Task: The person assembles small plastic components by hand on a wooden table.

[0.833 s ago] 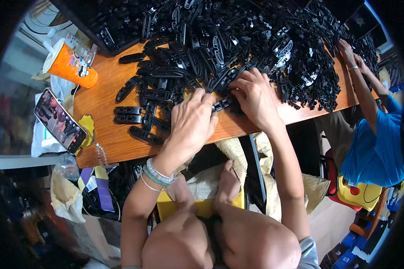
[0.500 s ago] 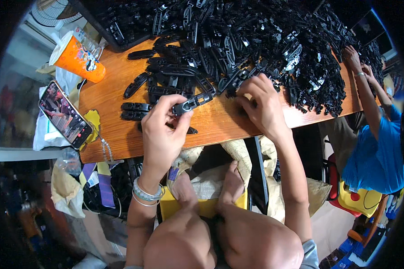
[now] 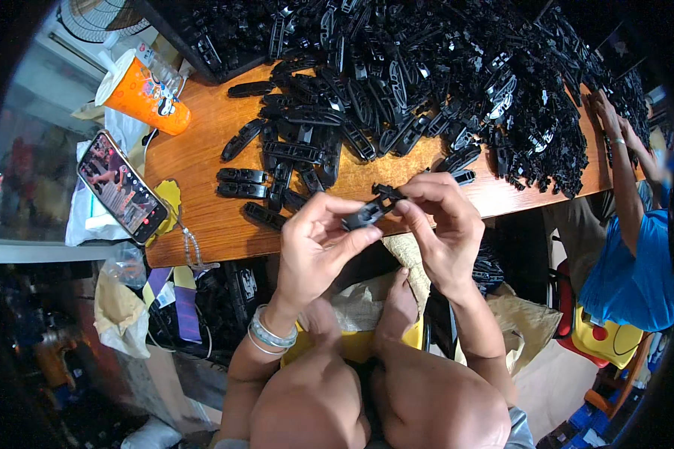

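My left hand (image 3: pixel 313 247) pinches a long, hollow black plastic part (image 3: pixel 362 217) between thumb and fingers, above the table's near edge. My right hand (image 3: pixel 451 233) is closed at the far end of it, with thumb and fingertips on a small black plastic piece (image 3: pixel 386 194). The two black pieces meet; whether they are joined I cannot tell. Just beyond my hands, several similar long black parts (image 3: pixel 296 153) lie on the wooden table (image 3: pixel 195 168).
A large heap of small black parts (image 3: pixel 532 142) covers the table's back and right. An orange cup (image 3: pixel 146 97) and a lit phone (image 3: pixel 121 185) stand at the left. On the right, a person in a blue shirt (image 3: pixel 629 277) reaches into the heap. Below sits a yellow stool (image 3: pixel 344 348).
My right hand has come from the heap toward my left with a small black piece. Both hands now meet nearer to me, and the long part is tilted. The whole view has shifted slightly.
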A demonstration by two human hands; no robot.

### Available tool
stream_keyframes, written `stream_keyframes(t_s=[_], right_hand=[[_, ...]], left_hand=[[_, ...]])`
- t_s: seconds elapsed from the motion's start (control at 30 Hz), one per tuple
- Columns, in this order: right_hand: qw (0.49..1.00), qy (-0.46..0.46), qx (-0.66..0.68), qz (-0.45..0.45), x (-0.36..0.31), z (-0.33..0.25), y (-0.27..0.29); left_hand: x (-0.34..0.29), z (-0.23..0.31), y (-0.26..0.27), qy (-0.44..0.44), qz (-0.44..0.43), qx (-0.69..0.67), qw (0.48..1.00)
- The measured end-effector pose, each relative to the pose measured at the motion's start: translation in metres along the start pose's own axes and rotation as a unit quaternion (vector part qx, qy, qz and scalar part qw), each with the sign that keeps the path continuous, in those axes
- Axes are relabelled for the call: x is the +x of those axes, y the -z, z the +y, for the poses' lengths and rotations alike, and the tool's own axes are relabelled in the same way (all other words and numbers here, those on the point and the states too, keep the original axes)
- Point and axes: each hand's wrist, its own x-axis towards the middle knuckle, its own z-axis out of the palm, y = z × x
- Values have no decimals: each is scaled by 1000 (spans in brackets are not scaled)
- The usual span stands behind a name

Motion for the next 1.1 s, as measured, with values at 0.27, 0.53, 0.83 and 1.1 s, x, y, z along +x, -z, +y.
stream_keyframes(t_s=[0.27,0.53,0.83,1.1], right_hand=[[998,-26,15,-56,-5,-6,6],[977,127,-146,-87,-5,-13,4],[993,15,-93,-65,-12,-15,7],[957,-191,29,-217,-19,-11,29]], left_hand=[[4,-2,-5,27,-12,-127,991],[-5,5,2,61,-11,-18,998],[-11,3,2,36,4,-14,999],[-12,10,14,-7,-133,187,973]])
